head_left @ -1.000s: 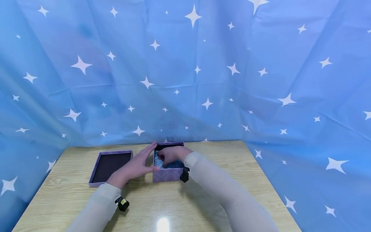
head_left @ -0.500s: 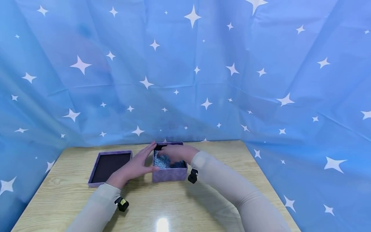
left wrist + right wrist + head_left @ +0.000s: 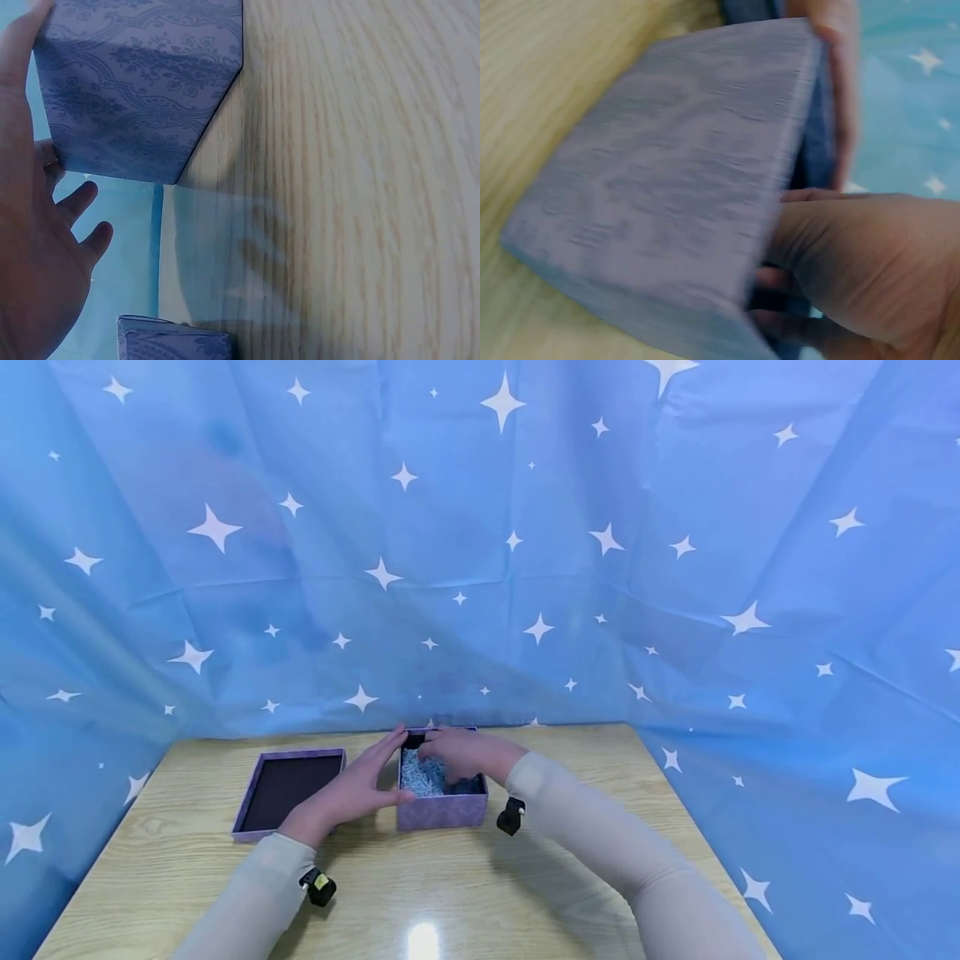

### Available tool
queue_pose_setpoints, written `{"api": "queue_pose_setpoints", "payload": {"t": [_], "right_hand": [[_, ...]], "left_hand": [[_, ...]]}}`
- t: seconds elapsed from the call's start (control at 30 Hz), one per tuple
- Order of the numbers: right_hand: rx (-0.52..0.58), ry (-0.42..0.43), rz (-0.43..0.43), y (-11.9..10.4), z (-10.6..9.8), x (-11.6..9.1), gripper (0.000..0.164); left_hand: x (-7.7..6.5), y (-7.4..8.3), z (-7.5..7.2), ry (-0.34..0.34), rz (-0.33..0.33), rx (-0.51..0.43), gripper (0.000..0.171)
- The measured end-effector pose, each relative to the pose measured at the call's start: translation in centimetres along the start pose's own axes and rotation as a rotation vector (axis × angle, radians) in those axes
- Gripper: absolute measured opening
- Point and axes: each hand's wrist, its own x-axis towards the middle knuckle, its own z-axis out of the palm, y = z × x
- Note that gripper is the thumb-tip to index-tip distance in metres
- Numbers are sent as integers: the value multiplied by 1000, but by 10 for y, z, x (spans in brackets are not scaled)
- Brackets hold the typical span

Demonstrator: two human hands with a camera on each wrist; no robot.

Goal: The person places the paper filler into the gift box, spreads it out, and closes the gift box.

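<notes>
A purple patterned box stands without its lid near the table's far edge. Loose light-blue filling, like shreds or grains, lies inside it, with a darker patch at the right. My left hand holds the box at its left side, thumb at the front corner and fingers at the back; part of this grip shows in the left wrist view. Over the rim reaches my right hand, its fingers down in the filling. In the right wrist view the box wall hides most of those fingers, and whether they hold anything is unclear.
To the left lies the matching lid, dark inside turned up, partly behind my left forearm. The wooden table ends just behind the box. A blue curtain with white stars hangs behind and at both sides.
My right hand has moved a little right and back within the box, and more light-blue filling shows at the left. My left hand stays at the box's left side.
</notes>
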Motion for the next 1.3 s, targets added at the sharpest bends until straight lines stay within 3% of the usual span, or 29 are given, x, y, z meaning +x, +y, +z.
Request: {"api": "queue_pose_setpoints", "payload": {"t": [0.13,0.2,0.3,0.47,0.57,0.67,0.83,1.0,1.17,1.3], "right_hand": [[77,-37,51,3,-5,-6,49],[94,-67,96,2,-1,-7,54],[43,-88,134,-2,8,-6,62],[-95,-65,110,-10,18,1,56],[-89,-46,122,-8,17,-1,58],[-24,-34,126,-5,10,-8,60],[88,39,77,-3,1,-25,57],[377,180,21,3,2,-37,49],[692,361,-22,-7,5,-42,51],[796,455,3,-33,6,-39,56]], "left_hand": [[-1,2,-1,11,-8,-8,111],[-1,2,-1,10,-8,-8,110],[0,2,1,2,-4,-1,109],[1,2,2,2,-4,8,111],[3,3,0,3,1,10,111],[4,3,0,-1,5,3,110],[2,6,2,-12,-5,-92,109],[-2,9,-1,22,-10,-175,111],[-16,9,-23,99,-6,-173,104],[-38,5,-46,144,-35,-139,99]]}}
